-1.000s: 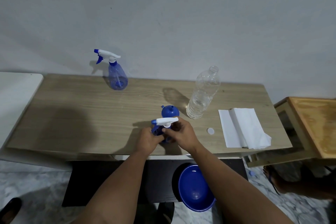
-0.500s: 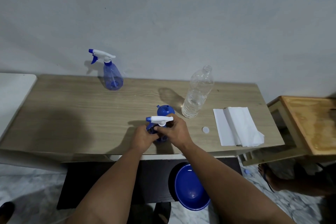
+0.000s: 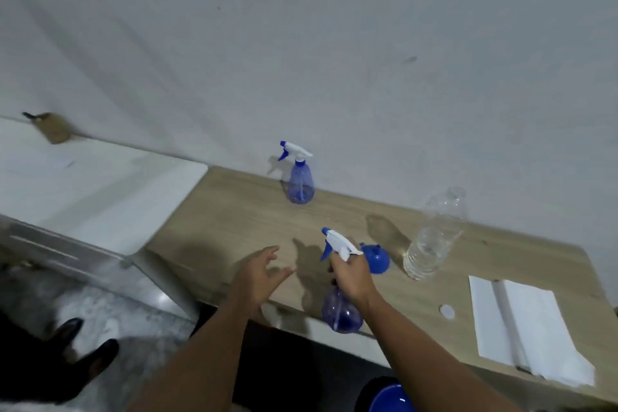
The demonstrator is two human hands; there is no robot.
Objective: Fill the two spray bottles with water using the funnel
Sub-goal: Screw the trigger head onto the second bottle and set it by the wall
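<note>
My right hand (image 3: 351,274) grips the neck of a blue spray bottle (image 3: 341,313) with a white trigger head, lifted above the wooden table's (image 3: 234,224) front edge. My left hand (image 3: 261,273) hovers open just left of it, fingers spread, holding nothing. A second blue spray bottle (image 3: 301,182) stands upright at the back of the table by the wall. The blue funnel (image 3: 376,257) lies on the table just behind my right hand. A clear plastic water bottle (image 3: 433,237), uncapped and holding a little water, stands to the right of the funnel.
A small white cap (image 3: 446,310) and a folded white paper towel (image 3: 521,328) lie at the table's right. A blue basin (image 3: 389,398) sits on the floor below. A white counter (image 3: 93,177) adjoins on the left. A person's dark shoes (image 3: 90,344) stand on the floor.
My left hand has let go of the spray bottle and opened to its left. My right hand has lifted the bottle off the table. The camera has swung left and tilted.
</note>
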